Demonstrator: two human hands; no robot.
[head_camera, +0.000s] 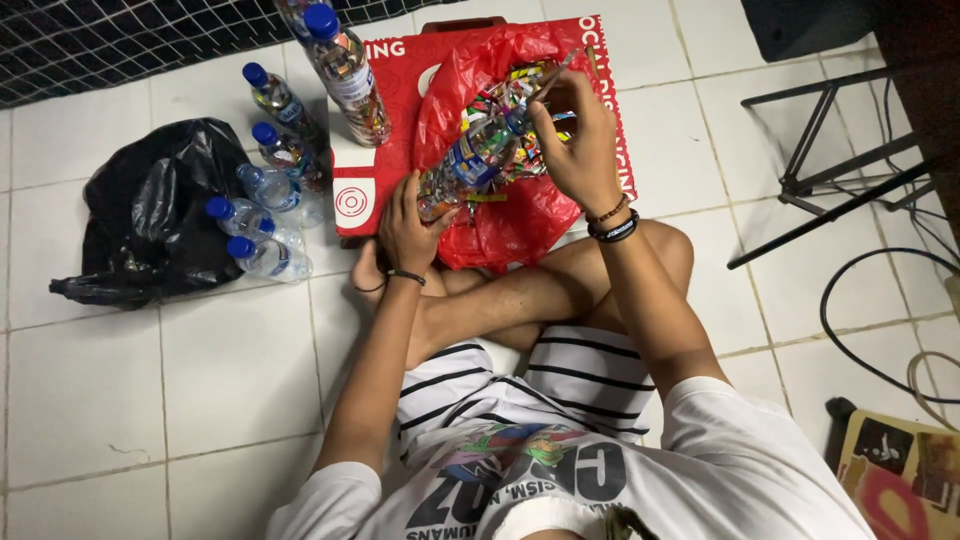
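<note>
Left hand (405, 228) wraps the lower end of a clear plastic bottle (470, 160) stuffed with colourful scraps, fingers closed round it, bottle tilted with its neck pointing up and away toward the right hand (575, 140). Right hand pinches a thin stick (553, 78) between thumb and fingers, closed on it, stick angled up-right; its lower end sits at the bottle neck, can't tell how far it goes in. Directly under and behind the bottle: one red plastic bag (500, 215) holding more colourful scraps, lying on one red printed cardboard sheet (385, 150) flat on the white tiled floor (230, 370). Left of the left hand, well apart: a cluster of blue-capped bottles, six countable. One filled bottle (350, 75) stands on the cardboard's far left corner, packed with scraps; a second one partly shows behind it at the frame top; two more (285, 105) with scraps inside lie just off the cardboard edge; two mostly clear ones (255, 240) lie nearer the person. Further left of those, touching the clear ones: one black plastic bag (150, 215), crumpled. One dark band on the left wrist, two bracelets on the right wrist. Person sits cross-legged, knees just below both hands. Right of the right hand, well apart: one black metal stand (830, 170) and loose cables (870, 330) on the floor.
</note>
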